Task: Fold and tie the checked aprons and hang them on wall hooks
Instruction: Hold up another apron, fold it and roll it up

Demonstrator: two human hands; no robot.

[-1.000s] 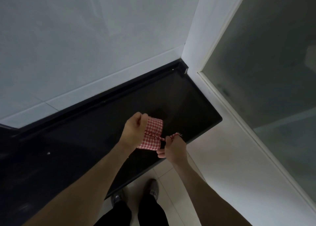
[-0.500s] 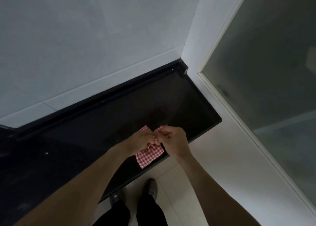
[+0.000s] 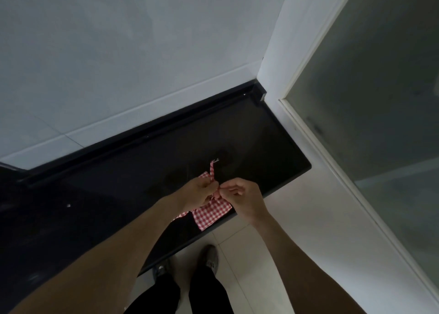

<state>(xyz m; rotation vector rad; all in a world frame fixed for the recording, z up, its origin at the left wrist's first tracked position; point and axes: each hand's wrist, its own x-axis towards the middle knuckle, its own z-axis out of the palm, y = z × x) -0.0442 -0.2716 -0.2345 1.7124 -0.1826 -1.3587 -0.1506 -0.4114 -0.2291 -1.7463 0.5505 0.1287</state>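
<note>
Folded checked apron (image 3: 211, 212) sits on the black tabletop (image 3: 118, 190), at its front edge, one corner poking past the edge over the floor tiles (image 3: 240, 242). A second ago I had the bundle lifted, my left hand (image 3: 198, 192) wrapped round it and my right hand (image 3: 242, 196) pulling the strap out to the side away from the apron. Now both hands meet just above the apron, at its far side. Left fingers are curled and gripping the strap (image 3: 212, 169) where it joins the bundle; the strap's frayed end sticks up and away from the apron toward the wall (image 3: 118, 64). Right fingers (image 3: 225, 187) pinch the strap right beside the left ones, touching them. Can't see the knot itself, my fingers hide it.

My read: wrap is done, I'm on the tying step, crossing or tucking the strap. Apron looks folded small enough, so what's left for this one is cinching the tie, then hanging it. No hooks in view from here. Risk: the overhanging corner could slide off the tabletop if I tug hard.
</note>
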